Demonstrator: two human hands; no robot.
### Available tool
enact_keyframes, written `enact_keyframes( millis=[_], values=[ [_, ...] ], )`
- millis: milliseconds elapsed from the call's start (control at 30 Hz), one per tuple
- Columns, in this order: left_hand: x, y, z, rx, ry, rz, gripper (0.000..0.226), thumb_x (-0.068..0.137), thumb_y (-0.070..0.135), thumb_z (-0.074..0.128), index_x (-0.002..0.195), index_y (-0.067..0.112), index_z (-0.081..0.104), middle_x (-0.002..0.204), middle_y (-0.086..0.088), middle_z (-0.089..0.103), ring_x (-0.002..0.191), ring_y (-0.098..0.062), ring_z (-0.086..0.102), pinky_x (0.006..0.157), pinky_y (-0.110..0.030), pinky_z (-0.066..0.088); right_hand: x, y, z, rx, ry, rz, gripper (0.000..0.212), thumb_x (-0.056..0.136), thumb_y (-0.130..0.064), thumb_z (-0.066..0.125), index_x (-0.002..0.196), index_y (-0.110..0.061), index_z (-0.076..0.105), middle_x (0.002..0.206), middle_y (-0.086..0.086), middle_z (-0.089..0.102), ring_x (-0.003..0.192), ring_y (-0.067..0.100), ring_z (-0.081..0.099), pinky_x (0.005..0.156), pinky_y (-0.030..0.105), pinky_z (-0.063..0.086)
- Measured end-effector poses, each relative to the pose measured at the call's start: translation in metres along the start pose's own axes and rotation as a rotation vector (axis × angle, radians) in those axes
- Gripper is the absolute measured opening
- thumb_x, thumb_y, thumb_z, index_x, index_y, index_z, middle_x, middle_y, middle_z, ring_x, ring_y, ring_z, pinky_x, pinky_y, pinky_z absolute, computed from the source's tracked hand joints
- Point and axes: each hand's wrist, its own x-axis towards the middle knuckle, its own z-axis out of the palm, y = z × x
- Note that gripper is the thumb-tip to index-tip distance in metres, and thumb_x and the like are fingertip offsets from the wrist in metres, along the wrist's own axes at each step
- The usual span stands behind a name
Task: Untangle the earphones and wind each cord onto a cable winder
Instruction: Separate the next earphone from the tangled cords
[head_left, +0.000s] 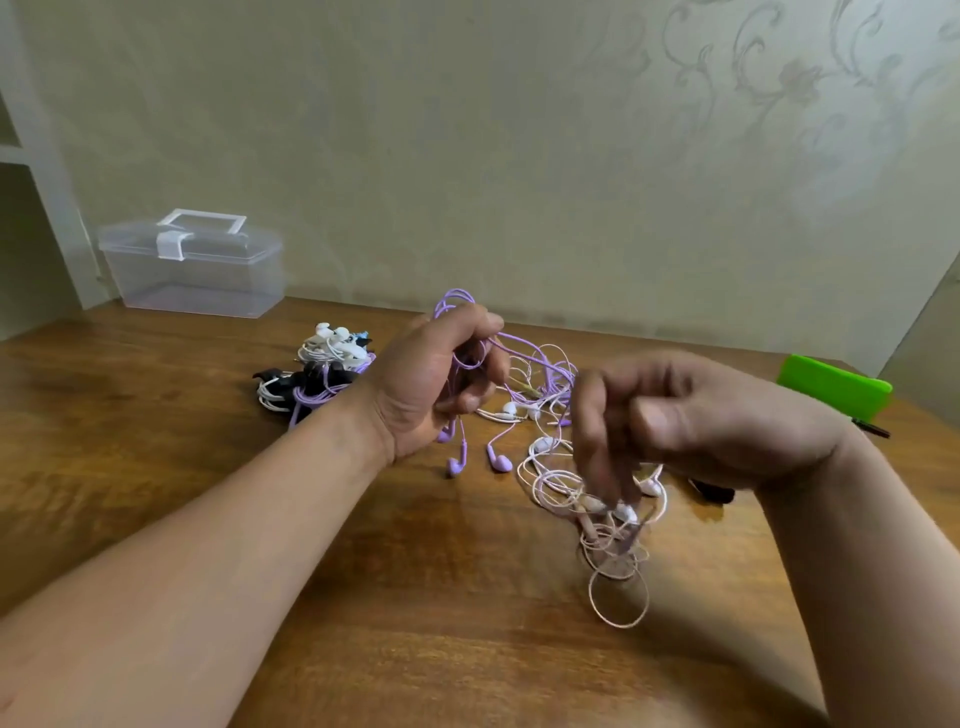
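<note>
My left hand grips a bunch of purple earphone cord above the table; loops stick out over its knuckles and two purple earbuds dangle below it. My right hand is blurred, its fingers pointing down and pinching a pale pink cord whose loops hang to the table. More white and pink cord lies tangled between the hands. Behind my left wrist sits a pile of wound earphones on winders, white, black and purple.
A clear plastic box with a lid and handle stands at the back left by the wall. A green object lies at the right table edge. A small black item shows under my right wrist. Brown wooden table.
</note>
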Motion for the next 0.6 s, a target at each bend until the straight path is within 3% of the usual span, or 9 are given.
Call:
enact_keyframes(
  millis=[67, 133, 200, 300, 367, 400, 500, 600],
  values=[
    [0.000, -0.002, 0.003, 0.041, -0.001, 0.015, 0.044, 0.100, 0.020, 0.054, 0.056, 0.019, 0.056, 0.060, -0.006, 0.059, 0.042, -0.020, 0.036, 0.039, -0.021, 0.019, 0.012, 0.003, 0.007, -0.226, 0.407, -0.082, 0.045, 0.082, -0.048, 0.085, 0.090, -0.013, 0.057, 0.073, 0.005, 0.057, 0.063, 0.012, 0.052, 0.057, 0.025, 0.042],
    [0.000, -0.003, 0.005, 0.051, -0.006, 0.032, 0.046, 0.100, 0.018, 0.055, 0.054, 0.018, 0.057, 0.057, -0.006, 0.057, 0.041, -0.019, 0.036, 0.038, -0.019, 0.021, 0.028, 0.010, 0.012, -0.618, 0.745, -0.075, 0.041, 0.085, -0.053, 0.081, 0.089, -0.020, 0.057, 0.071, -0.006, 0.050, 0.062, 0.008, 0.044, 0.057, 0.025, 0.037],
    [-0.001, -0.004, 0.007, 0.067, -0.011, 0.042, 0.048, 0.101, 0.018, 0.056, 0.054, 0.016, 0.062, 0.054, -0.005, 0.056, 0.040, -0.016, 0.037, 0.038, -0.017, 0.024, 0.039, 0.017, 0.018, -0.802, 0.774, -0.070, 0.030, 0.092, -0.052, 0.073, 0.083, -0.026, 0.061, 0.070, 0.000, 0.053, 0.064, 0.009, 0.044, 0.060, 0.033, 0.037],
    [-0.001, -0.006, 0.010, 0.096, -0.023, 0.055, 0.039, 0.102, 0.021, 0.056, 0.066, 0.012, 0.067, 0.061, -0.008, 0.062, 0.037, -0.014, 0.038, 0.037, -0.015, 0.026, 0.037, 0.018, 0.016, -0.640, 0.739, -0.124, 0.029, 0.103, -0.035, 0.067, 0.079, -0.019, 0.067, 0.076, 0.018, 0.063, 0.069, 0.016, 0.050, 0.066, 0.036, 0.041],
    [0.001, -0.007, 0.007, 0.065, 0.006, 0.041, 0.031, 0.102, 0.024, 0.056, 0.075, 0.009, 0.063, 0.070, -0.010, 0.067, 0.038, -0.014, 0.040, 0.037, -0.016, 0.023, 0.032, 0.011, 0.010, -0.346, 0.774, -0.220, 0.031, 0.098, -0.023, 0.064, 0.069, -0.016, 0.063, 0.067, 0.009, 0.059, 0.067, 0.017, 0.057, 0.073, 0.037, 0.050],
    [0.002, -0.007, 0.005, 0.036, 0.022, 0.033, 0.027, 0.102, 0.024, 0.056, 0.079, 0.011, 0.062, 0.072, -0.008, 0.068, 0.038, -0.014, 0.041, 0.036, -0.016, 0.021, 0.028, 0.007, 0.007, -0.161, 0.760, -0.273, 0.032, 0.094, -0.019, 0.059, 0.062, -0.016, 0.058, 0.062, 0.006, 0.051, 0.059, 0.018, 0.053, 0.068, 0.034, 0.053],
    [0.005, -0.007, 0.003, 0.007, 0.071, 0.022, 0.021, 0.102, 0.026, 0.054, 0.086, 0.014, 0.058, 0.068, -0.001, 0.065, 0.038, -0.013, 0.041, 0.034, -0.015, 0.020, 0.012, -0.003, -0.002, 0.185, 0.642, -0.334, 0.033, 0.091, -0.016, 0.042, 0.059, -0.021, 0.040, 0.057, -0.002, 0.027, 0.042, 0.010, 0.027, 0.040, 0.020, 0.030],
    [0.004, -0.010, 0.006, 0.054, 0.067, 0.027, 0.019, 0.104, 0.027, 0.054, 0.088, 0.017, 0.055, 0.066, -0.001, 0.060, 0.039, -0.014, 0.041, 0.038, -0.018, 0.016, -0.002, -0.007, -0.013, 0.213, 0.626, -0.309, 0.043, 0.097, -0.024, 0.041, 0.054, -0.024, 0.039, 0.052, -0.004, 0.017, 0.037, 0.006, 0.018, 0.036, 0.018, 0.016]
  ],
)
